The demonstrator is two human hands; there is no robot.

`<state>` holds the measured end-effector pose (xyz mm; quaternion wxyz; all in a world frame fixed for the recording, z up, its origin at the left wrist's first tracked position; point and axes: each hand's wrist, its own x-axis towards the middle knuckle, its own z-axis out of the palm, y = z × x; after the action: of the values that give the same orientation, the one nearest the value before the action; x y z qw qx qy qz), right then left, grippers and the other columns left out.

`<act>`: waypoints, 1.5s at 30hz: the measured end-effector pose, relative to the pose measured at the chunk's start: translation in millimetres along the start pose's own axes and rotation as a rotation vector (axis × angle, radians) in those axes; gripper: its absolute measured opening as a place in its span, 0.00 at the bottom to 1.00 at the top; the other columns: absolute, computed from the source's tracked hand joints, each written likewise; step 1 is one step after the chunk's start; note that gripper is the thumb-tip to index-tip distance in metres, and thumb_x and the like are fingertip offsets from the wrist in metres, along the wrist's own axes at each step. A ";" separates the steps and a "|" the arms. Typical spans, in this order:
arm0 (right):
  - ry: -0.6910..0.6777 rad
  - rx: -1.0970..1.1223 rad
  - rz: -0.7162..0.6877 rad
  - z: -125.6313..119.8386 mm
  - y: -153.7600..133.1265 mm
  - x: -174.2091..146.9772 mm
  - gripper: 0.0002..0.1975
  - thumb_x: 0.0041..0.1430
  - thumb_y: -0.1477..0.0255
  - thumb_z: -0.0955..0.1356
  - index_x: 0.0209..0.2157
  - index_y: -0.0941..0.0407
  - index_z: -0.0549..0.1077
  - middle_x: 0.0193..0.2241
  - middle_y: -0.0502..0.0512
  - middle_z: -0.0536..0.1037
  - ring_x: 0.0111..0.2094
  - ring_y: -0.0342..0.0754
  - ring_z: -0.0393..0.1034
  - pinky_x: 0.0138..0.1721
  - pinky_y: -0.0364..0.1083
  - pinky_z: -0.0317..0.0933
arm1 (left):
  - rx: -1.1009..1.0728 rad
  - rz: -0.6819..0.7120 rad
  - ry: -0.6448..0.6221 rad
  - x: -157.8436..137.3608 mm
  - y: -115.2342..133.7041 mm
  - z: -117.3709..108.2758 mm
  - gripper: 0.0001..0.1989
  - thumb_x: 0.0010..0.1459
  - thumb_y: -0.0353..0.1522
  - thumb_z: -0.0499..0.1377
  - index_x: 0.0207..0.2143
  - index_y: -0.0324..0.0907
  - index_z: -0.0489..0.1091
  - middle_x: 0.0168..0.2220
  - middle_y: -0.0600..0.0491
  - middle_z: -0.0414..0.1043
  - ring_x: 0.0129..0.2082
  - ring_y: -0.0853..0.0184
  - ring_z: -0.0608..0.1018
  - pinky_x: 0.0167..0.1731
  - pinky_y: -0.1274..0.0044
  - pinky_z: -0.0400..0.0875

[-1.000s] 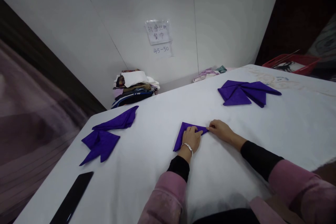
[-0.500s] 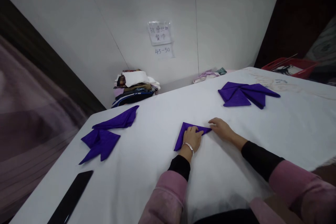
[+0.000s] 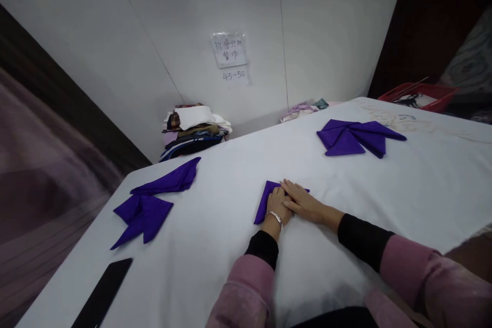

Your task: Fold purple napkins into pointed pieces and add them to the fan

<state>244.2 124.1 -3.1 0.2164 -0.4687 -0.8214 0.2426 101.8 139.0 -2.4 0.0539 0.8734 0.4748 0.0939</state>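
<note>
A purple napkin [image 3: 262, 207], folded into a triangle, lies flat on the white-covered table in front of me. My left hand [image 3: 278, 205], with a silver bracelet at the wrist, rests on its middle, palm down; some of its fingertips are covered. My right hand [image 3: 304, 205] lies flat with fingers stretched over the napkin's right side, its fingertips against my left hand. Only a small right corner of the cloth shows past the right hand. Neither hand grips the cloth.
Folded purple napkins lie at the left [image 3: 156, 215] and far right [image 3: 351, 139] of the table [image 3: 215, 246]. A black flat object [image 3: 103, 292] sits near the left edge. Behind stand a clothes pile [image 3: 194, 130] and a red basket [image 3: 442, 98]. A handwritten sign [image 3: 229, 51] hangs on the wall.
My right hand has moved left from the napkin's right corner onto the cloth, beside and touching my left hand. The left hand stays on the napkin. The view has shifted slightly.
</note>
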 end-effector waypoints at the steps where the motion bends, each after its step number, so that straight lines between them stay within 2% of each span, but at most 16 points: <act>1: -0.005 -0.019 0.008 -0.5 3.0 -0.9 0.34 0.62 0.54 0.54 0.64 0.53 0.38 0.64 0.58 0.42 0.63 0.50 0.32 0.61 0.56 0.32 | -0.003 0.006 0.002 -0.8 -0.4 -1.2 0.13 0.58 0.34 0.50 0.42 0.48 0.71 0.44 0.48 0.65 0.44 0.58 0.64 0.40 0.68 0.64; 7: -0.019 -0.230 0.044 -4.3 25.2 -13.3 0.36 0.60 0.52 0.54 0.63 0.56 0.42 0.63 0.61 0.46 0.63 0.54 0.37 0.60 0.59 0.35 | -0.044 0.070 0.059 -4.3 -0.8 -4.7 0.13 0.56 0.32 0.53 0.43 0.53 0.69 0.45 0.53 0.64 0.44 0.61 0.64 0.38 0.70 0.64; 10: -0.021 -0.348 0.032 -11.9 40.9 -25.6 0.36 0.60 0.51 0.54 0.63 0.55 0.43 0.63 0.60 0.46 0.63 0.55 0.38 0.59 0.61 0.36 | -0.046 0.069 0.082 -5.8 0.0 -3.8 0.14 0.57 0.32 0.52 0.45 0.54 0.68 0.44 0.53 0.64 0.44 0.61 0.64 0.38 0.70 0.64; 13: -0.041 -0.436 0.077 -21.1 50.5 -35.1 0.36 0.60 0.50 0.53 0.63 0.55 0.43 0.62 0.61 0.47 0.62 0.56 0.40 0.59 0.62 0.37 | -0.048 0.057 0.092 -6.6 1.0 -2.5 0.14 0.59 0.33 0.51 0.46 0.55 0.68 0.44 0.54 0.64 0.44 0.62 0.64 0.39 0.71 0.64; 15: -0.020 -0.469 0.097 -24.7 48.6 -36.7 0.36 0.60 0.50 0.52 0.63 0.55 0.42 0.62 0.61 0.46 0.62 0.56 0.39 0.59 0.61 0.37 | -0.052 0.042 0.086 -6.6 1.7 -2.1 0.14 0.59 0.34 0.51 0.46 0.56 0.68 0.44 0.54 0.64 0.45 0.63 0.64 0.39 0.71 0.63; 18: 0.013 -0.471 0.015 -22.2 34.9 -32.0 0.37 0.60 0.50 0.52 0.64 0.55 0.39 0.63 0.59 0.44 0.63 0.54 0.35 0.60 0.59 0.36 | -0.042 0.036 0.077 -6.0 2.2 -2.9 0.13 0.58 0.34 0.52 0.45 0.55 0.69 0.44 0.54 0.65 0.45 0.62 0.64 0.39 0.71 0.64; 20: -0.014 -0.449 -0.051 -16.1 25.2 -27.4 0.37 0.60 0.50 0.53 0.64 0.56 0.39 0.63 0.59 0.44 0.63 0.54 0.35 0.60 0.59 0.36 | -0.024 0.045 0.077 -5.7 2.2 -3.9 0.12 0.57 0.34 0.52 0.42 0.53 0.70 0.44 0.53 0.65 0.44 0.62 0.64 0.38 0.71 0.64; 22: -0.053 -0.417 -0.060 -9.2 20.4 -24.1 0.38 0.59 0.50 0.53 0.64 0.56 0.39 0.63 0.60 0.46 0.63 0.54 0.37 0.60 0.59 0.37 | -0.010 0.054 0.081 -6.0 2.2 -4.8 0.11 0.58 0.33 0.51 0.40 0.50 0.71 0.44 0.53 0.66 0.43 0.62 0.65 0.37 0.71 0.64; 27: -0.030 -0.380 -0.025 1.7 28.8 -24.5 0.38 0.59 0.51 0.54 0.64 0.56 0.36 0.62 0.60 0.48 0.62 0.54 0.39 0.59 0.59 0.40 | -0.018 0.094 0.100 -9.3 1.4 -6.8 0.12 0.58 0.33 0.50 0.42 0.49 0.69 0.45 0.53 0.66 0.44 0.62 0.65 0.39 0.70 0.65; 35: -0.016 -0.473 -0.063 6.1 36.8 -26.1 0.37 0.59 0.50 0.53 0.63 0.57 0.42 0.62 0.60 0.48 0.62 0.54 0.40 0.59 0.59 0.41 | -0.030 0.194 0.078 -32.2 -14.5 -12.3 0.16 0.60 0.33 0.49 0.51 0.45 0.62 0.52 0.53 0.65 0.51 0.62 0.64 0.49 0.67 0.61; 40: -0.006 -0.476 -0.060 5.5 35.9 -27.5 0.37 0.59 0.49 0.53 0.63 0.55 0.41 0.62 0.58 0.48 0.62 0.55 0.40 0.59 0.59 0.42 | -0.069 0.080 0.121 -66.8 -38.8 -19.7 0.15 0.61 0.35 0.49 0.49 0.47 0.65 0.51 0.53 0.67 0.52 0.63 0.65 0.51 0.67 0.59; 45: 0.010 -0.490 -0.059 5.9 36.8 -28.1 0.37 0.59 0.49 0.53 0.63 0.57 0.44 0.62 0.59 0.48 0.62 0.54 0.39 0.59 0.57 0.41 | -0.248 -0.195 0.285 -107.0 -63.2 -25.5 0.13 0.61 0.35 0.49 0.44 0.46 0.70 0.44 0.53 0.72 0.45 0.65 0.70 0.48 0.69 0.63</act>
<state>278.4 114.7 -33.5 0.1073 -0.4841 -0.8679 0.0277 -12.4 83.7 -1.1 0.1021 0.7878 0.5449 0.2685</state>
